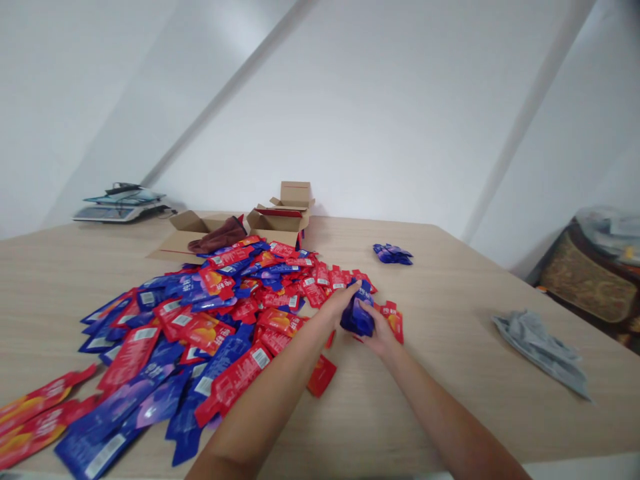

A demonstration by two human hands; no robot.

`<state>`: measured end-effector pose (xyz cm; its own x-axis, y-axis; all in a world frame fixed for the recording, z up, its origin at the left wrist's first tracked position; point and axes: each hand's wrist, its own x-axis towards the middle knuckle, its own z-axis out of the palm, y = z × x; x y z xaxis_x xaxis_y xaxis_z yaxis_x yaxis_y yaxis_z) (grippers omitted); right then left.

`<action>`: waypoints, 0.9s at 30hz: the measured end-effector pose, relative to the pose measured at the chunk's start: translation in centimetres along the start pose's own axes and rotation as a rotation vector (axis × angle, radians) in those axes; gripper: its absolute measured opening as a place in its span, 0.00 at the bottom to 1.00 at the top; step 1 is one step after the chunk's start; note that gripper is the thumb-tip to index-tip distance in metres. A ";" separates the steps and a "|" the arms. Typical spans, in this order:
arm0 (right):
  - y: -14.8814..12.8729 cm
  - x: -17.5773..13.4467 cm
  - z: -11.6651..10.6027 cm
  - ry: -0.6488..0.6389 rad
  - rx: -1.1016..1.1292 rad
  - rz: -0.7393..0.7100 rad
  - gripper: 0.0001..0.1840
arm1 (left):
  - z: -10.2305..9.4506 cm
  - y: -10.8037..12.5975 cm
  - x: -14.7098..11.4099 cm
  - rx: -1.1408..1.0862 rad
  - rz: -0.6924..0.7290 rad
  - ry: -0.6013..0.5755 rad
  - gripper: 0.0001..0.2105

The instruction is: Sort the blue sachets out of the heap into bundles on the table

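Both hands are together over the table, right of a big pile of sachets. My left hand (343, 303) is closed on the left side of a bundle of blue sachets (361, 313). From the right, my right hand (379, 331) grips the same bundle, its thumb across the front. How many sachets are in the bundle I cannot tell. Red sachets (393, 319) lie just behind and beside the hands. The mixed pile of red and blue sachets (210, 320) spreads to the left. Farther back, a small stack of blue sachets (393, 253) lies apart.
Open cardboard boxes (277, 225) stand behind the pile, with a dark brown cloth (220, 235) over one. A weighing scale (117, 212) with things on top sits at the far left. A grey plastic bag (540, 350) lies on the right of the wooden table (450, 293).
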<state>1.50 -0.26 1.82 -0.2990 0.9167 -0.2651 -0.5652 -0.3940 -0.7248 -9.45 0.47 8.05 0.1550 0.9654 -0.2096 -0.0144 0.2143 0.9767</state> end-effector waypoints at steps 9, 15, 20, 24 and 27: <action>-0.1 -0.8 -0.6 -0.002 0.315 0.078 0.11 | -13.0 0.7 0.6 0.599 0.347 0.529 0.17; 0.6 -0.6 -1.1 -0.083 0.337 0.127 0.12 | -22.4 -1.7 1.4 1.470 0.315 0.792 0.18; 1.0 -0.8 -0.7 -0.075 0.261 0.104 0.12 | -23.7 -1.3 2.5 1.696 0.333 0.694 0.18; 1.1 -0.7 -0.5 -0.063 0.211 0.071 0.15 | -23.5 -0.6 2.4 1.702 0.387 0.641 0.17; 1.1 -0.8 -0.5 -0.062 0.203 0.064 0.14 | -23.5 -0.6 2.0 1.682 0.342 0.701 0.20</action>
<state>1.51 -1.41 0.91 -0.3821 0.8861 -0.2624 -0.6852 -0.4622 -0.5629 -32.37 5.77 5.96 -0.0356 0.9009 0.4325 0.9905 0.0893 -0.1044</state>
